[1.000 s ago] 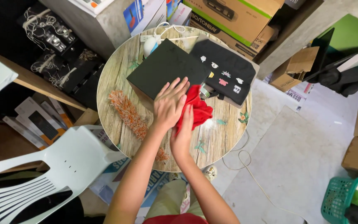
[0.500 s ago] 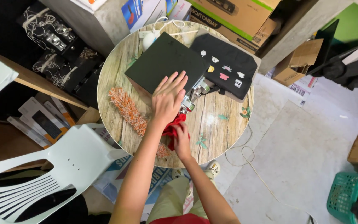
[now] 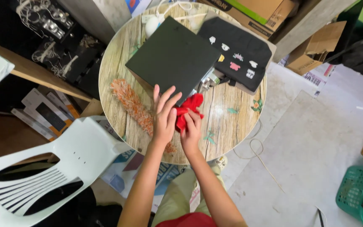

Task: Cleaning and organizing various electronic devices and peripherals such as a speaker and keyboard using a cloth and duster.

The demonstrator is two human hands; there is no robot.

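I see the red cloth crumpled and bunched; right hand pinches it; left hand lies flat, fingers spread, on it.

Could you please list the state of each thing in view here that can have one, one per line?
Red cloth: bunched up, gripped by the right hand on the round table.
Left hand: open, fingers spread, flat over the cloth's edge.
Dark box: shut, lying tilted on the table.
Black pouch: lying flat, closed.
Orange duster: lying flat, untouched.
White chair: upright, empty.
Green basket: holding items.
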